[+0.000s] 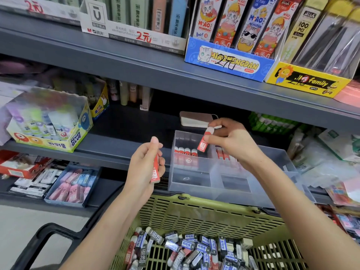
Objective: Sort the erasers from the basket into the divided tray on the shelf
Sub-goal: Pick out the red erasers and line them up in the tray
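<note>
A clear divided tray (229,191) stands on the middle shelf, with red-sleeved erasers (186,152) upright in its back left compartment and more (223,154) in the back right one. My right hand (231,142) pinches a red-sleeved eraser (204,140) above the tray's back compartments. My left hand (145,164) grips another red-sleeved eraser (155,170) just left of the tray. Below, an olive-green basket (204,217) holds several loose erasers (194,248) in blue, black and red sleeves.
A glue box (58,137) sits on the shelf at the left. A brown-and-white block (194,118) lies behind the tray. Boxes of pink and white erasers (72,184) fill the lower shelf. Packaged goods (331,156) crowd the right. The basket's black handle (48,236) juts out lower left.
</note>
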Demonstrator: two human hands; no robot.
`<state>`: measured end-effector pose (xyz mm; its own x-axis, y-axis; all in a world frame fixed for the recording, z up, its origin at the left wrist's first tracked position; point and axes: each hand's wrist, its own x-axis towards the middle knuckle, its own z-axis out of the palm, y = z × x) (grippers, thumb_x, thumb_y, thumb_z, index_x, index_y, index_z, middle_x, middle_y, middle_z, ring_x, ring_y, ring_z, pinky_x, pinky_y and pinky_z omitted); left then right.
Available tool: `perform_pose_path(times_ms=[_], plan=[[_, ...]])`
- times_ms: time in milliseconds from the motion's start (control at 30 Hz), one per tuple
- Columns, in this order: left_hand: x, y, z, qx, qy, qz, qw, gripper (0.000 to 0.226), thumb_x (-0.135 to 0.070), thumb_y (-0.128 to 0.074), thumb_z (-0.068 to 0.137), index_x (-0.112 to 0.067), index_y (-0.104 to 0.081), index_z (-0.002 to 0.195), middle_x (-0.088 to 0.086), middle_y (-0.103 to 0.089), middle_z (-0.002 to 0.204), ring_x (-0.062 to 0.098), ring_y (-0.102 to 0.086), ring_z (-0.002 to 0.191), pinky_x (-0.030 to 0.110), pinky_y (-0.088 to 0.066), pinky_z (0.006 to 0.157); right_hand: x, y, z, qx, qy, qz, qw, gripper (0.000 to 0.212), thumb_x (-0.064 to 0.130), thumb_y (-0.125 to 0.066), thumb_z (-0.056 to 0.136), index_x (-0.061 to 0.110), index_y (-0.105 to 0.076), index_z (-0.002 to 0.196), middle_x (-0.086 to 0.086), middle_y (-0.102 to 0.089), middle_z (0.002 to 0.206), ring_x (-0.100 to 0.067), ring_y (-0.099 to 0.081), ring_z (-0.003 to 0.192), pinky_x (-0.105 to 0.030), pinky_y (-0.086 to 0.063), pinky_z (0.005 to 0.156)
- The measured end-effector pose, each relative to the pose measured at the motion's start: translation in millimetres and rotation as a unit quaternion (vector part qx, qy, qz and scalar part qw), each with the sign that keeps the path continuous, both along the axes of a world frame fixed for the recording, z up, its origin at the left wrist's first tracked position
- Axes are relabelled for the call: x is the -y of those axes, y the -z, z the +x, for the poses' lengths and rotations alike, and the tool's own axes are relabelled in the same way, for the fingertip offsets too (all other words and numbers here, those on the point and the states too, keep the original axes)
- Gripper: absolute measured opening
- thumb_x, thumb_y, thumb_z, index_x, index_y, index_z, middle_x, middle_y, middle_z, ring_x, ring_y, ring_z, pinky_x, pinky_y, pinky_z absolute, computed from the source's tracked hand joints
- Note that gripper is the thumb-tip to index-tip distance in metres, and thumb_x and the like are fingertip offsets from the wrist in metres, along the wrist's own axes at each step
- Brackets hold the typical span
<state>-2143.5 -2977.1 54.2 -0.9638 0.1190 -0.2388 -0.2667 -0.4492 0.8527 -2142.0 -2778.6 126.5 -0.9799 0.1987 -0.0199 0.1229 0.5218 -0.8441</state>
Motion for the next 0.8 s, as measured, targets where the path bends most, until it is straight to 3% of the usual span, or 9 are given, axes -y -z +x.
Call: perform_pose_path(times_ms=[67, 200, 300, 400, 467, 567, 733, 767, 800], plan=[[-0.5, 0.2, -0.1, 0.007, 0.002, 0.002, 1.0, 0.04, -0.05, -0.059, 0.075, -0.012, -0.063, 0.09, -0.003, -0.051, 0.065, 0.006, -0.048, 0.053, 0.02, -0.032, 0.041, -8.5, 9.2, -7.8, -0.002, 0.003, 0.076, 0.997, 0.016, 0.015, -0.074, 0.077, 0.025, -0.062, 0.083, 0.002, -0.067, 0.078, -0.015, -0.059, 0.072, -0.03, -0.047, 0.068], [-0.1, -0.6, -0.9, 0.02, 0.003, 0.015, 1.0, 0.04, -0.048, -0.058, 0.077, -0.011, -0.062, 0.091, -0.002, -0.051, 0.066, 0.006, -0.048, 0.053, 0.018, -0.034, 0.041, -15.0, 22.5, -18.3, 0.02, -0.046, 0.285, 0.957, 0.01, 0.028, -0.073, 0.076, 0.024, -0.072, 0.085, 0.008, -0.068, 0.083, -0.011, -0.055, 0.08, -0.026, -0.043, 0.082], [-0.2, -1.2, -1.2, 0.023, 0.005, 0.018, 1.0, 0.039, -0.047, -0.058, 0.076, -0.011, -0.063, 0.09, -0.002, -0.052, 0.066, 0.006, -0.049, 0.052, 0.017, -0.037, 0.04, -17.4, 23.4, -25.6, 0.043, -0.079, 0.368, 0.925, 0.017, 0.035, -0.069, 0.079, 0.026, -0.074, 0.092, 0.01, -0.07, 0.09, -0.012, -0.056, 0.088, -0.027, -0.036, 0.092], [-0.6, 0.3, -1.6, 0.026, 0.004, 0.016, 1.0, 0.038, -0.046, -0.057, 0.08, -0.01, -0.063, 0.091, -0.002, -0.053, 0.067, 0.006, -0.049, 0.052, 0.017, -0.038, 0.04, -18.2, 27.0, -31.1, 0.058, -0.113, 0.448, 0.885, 0.02, 0.04, -0.064, 0.081, 0.032, -0.067, 0.099, 0.015, -0.07, 0.097, -0.01, -0.052, 0.101, -0.027, -0.023, 0.087], [-0.3, 1.0, -2.3, 0.029, 0.002, 0.018, 0.999, 0.037, -0.045, -0.057, 0.082, -0.01, -0.063, 0.091, -0.002, -0.053, 0.066, 0.006, -0.05, 0.052, 0.017, -0.039, 0.04, -18.3, 29.3, -32.7, 0.048, -0.121, 0.492, 0.861, 0.016, 0.042, -0.062, 0.082, 0.031, -0.066, 0.092, 0.015, -0.069, 0.093, -0.012, -0.048, 0.102, -0.029, -0.019, 0.083], [0.1, 1.4, -3.6, 0.035, -0.001, 0.025, 0.999, 0.038, -0.046, -0.058, 0.081, -0.01, -0.064, 0.091, -0.002, -0.054, 0.065, 0.006, -0.05, 0.052, 0.017, -0.039, 0.04, -17.1, 34.4, -35.2, 0.047, -0.155, 0.594, 0.788, 0.025, 0.042, -0.047, 0.089, 0.029, -0.069, 0.087, 0.011, -0.067, 0.091, -0.015, -0.043, 0.101, -0.031, -0.011, 0.075], [1.3, 0.8, -5.4, 0.06, -0.008, 0.051, 0.997, 0.04, -0.046, -0.056, 0.084, -0.008, -0.064, 0.095, -0.002, -0.051, 0.067, 0.006, -0.047, 0.05, 0.017, -0.037, 0.036, -11.8, 33.8, -30.1, 0.014, -0.181, 0.684, 0.707, 0.03, 0.029, -0.038, 0.095, 0.023, -0.066, 0.085, 0.006, -0.066, 0.093, -0.021, -0.041, 0.1, -0.036, -0.018, 0.087], [1.2, 0.4, -5.5, 0.064, -0.007, 0.055, 0.996, 0.041, -0.046, -0.054, 0.087, -0.008, -0.064, 0.096, -0.002, -0.05, 0.066, 0.006, -0.046, 0.048, 0.016, -0.035, 0.034, -7.0, 31.1, -26.2, -0.022, -0.172, 0.685, 0.707, 0.028, 0.026, -0.04, 0.094, 0.022, -0.067, 0.087, 0.005, -0.067, 0.093, -0.023, -0.044, 0.101, -0.037, -0.017, 0.091], [0.6, 0.2, -5.8, 0.067, -0.007, 0.06, 0.996, 0.042, -0.047, -0.051, 0.089, -0.008, -0.064, 0.097, -0.003, -0.048, 0.066, 0.006, -0.044, 0.047, 0.016, -0.033, 0.033, -0.2, 27.9, -21.3, -0.07, -0.151, 0.655, 0.737, 0.026, 0.026, -0.043, 0.094, 0.023, -0.068, 0.088, 0.006, -0.068, 0.093, -0.024, -0.046, 0.102, -0.038, -0.018, 0.095]])
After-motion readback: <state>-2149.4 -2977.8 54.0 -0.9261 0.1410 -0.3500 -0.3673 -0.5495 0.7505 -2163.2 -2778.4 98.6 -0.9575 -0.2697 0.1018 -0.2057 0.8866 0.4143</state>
